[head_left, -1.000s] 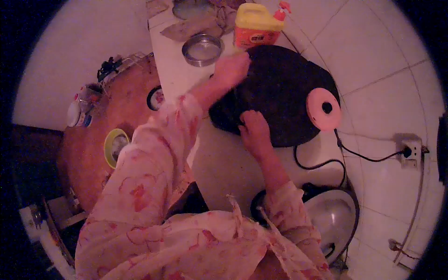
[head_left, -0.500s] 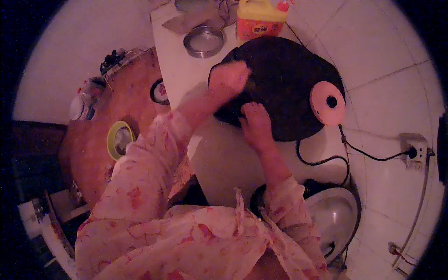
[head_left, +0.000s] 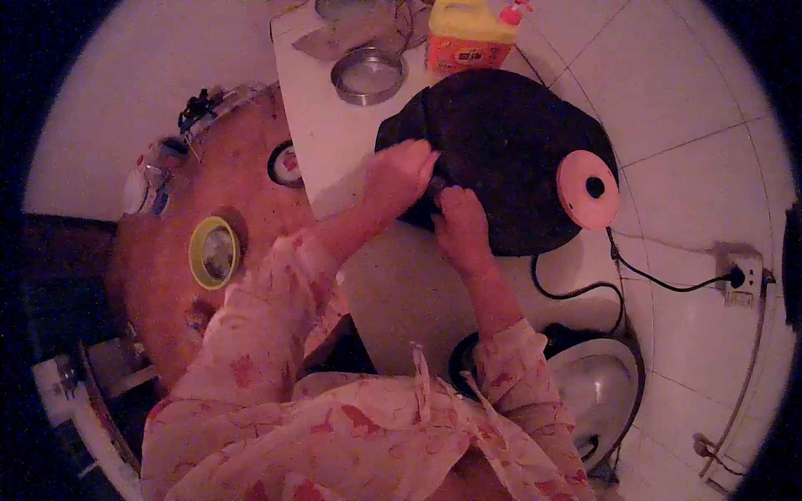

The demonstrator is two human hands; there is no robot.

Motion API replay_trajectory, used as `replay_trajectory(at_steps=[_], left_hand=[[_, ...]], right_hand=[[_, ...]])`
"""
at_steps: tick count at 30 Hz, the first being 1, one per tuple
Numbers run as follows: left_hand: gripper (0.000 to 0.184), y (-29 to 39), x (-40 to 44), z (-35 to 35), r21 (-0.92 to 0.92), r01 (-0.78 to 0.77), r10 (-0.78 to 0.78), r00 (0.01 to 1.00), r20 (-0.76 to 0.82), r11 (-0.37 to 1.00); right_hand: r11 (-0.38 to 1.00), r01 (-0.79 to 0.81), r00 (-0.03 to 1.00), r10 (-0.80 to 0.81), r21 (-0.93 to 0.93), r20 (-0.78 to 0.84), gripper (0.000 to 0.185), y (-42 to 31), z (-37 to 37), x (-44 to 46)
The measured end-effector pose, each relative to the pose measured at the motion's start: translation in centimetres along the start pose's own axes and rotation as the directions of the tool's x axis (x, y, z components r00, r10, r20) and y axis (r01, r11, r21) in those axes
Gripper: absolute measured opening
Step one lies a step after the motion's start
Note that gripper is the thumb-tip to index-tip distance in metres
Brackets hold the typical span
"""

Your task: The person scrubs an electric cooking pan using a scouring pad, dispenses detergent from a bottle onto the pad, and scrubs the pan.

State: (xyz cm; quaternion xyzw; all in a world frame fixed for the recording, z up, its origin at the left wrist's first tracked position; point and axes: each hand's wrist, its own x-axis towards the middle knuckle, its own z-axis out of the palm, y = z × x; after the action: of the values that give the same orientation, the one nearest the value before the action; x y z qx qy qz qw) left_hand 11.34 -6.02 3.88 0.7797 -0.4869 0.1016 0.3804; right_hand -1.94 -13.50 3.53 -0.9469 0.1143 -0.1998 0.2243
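A large, dark, roughly round object (head_left: pixel 518 150) lies on the pale counter, its kind unclear in the dim light. A pink disc with a black centre (head_left: pixel 576 196) sits on its right side. At its left edge my left hand (head_left: pixel 399 177) has its fingers closed, fingertips touching the dark surface. Just below and to the right, my right hand (head_left: pixel 464 224) curls its fingers at the lower left edge. The two hands are close together, with a small dark shape between them. What either one pinches is hidden.
A metal ring-shaped pan (head_left: pixel 369 77) and a yellow-and-red jug (head_left: pixel 472 37) stand at the back of the counter (head_left: pixel 401 309). A black cord (head_left: pixel 668 280) runs to a wall socket (head_left: pixel 742 275). Left lies a reddish-brown surface with a yellow-rimmed bowl (head_left: pixel 200 250). A metal lid (head_left: pixel 589 392) is at lower right.
My left hand, blurred before, has come down along the dark object's left edge, closer to my right hand. My right hand has barely moved.
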Motion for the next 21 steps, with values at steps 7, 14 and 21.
replay_trajectory(at_steps=[7, 14, 21], left_hand=[[0.026, -3.4, 9.8, 1.1, 0.233, 0.190, -0.199, 0.980, 0.012, 0.954], [0.023, -1.2, 2.8, 0.0, 0.098, 0.025, -0.028, 0.999, 0.025, 0.995], [0.019, -3.7, 8.1, 1.0, 0.135, 0.106, -0.098, 0.993, -0.062, 0.985]], right_hand=[[0.999, 0.016, 0.999, -0.014, 0.045, -0.038, 0.027, -0.6, -0.4, 0.9], [0.999, -0.043, 0.997, 0.044, -0.013, 0.066, 0.025, -0.3, 0.1, 0.7], [0.997, -0.065, 0.990, 0.068, -0.030, 0.123, 0.024, -0.6, -0.5, 0.7]])
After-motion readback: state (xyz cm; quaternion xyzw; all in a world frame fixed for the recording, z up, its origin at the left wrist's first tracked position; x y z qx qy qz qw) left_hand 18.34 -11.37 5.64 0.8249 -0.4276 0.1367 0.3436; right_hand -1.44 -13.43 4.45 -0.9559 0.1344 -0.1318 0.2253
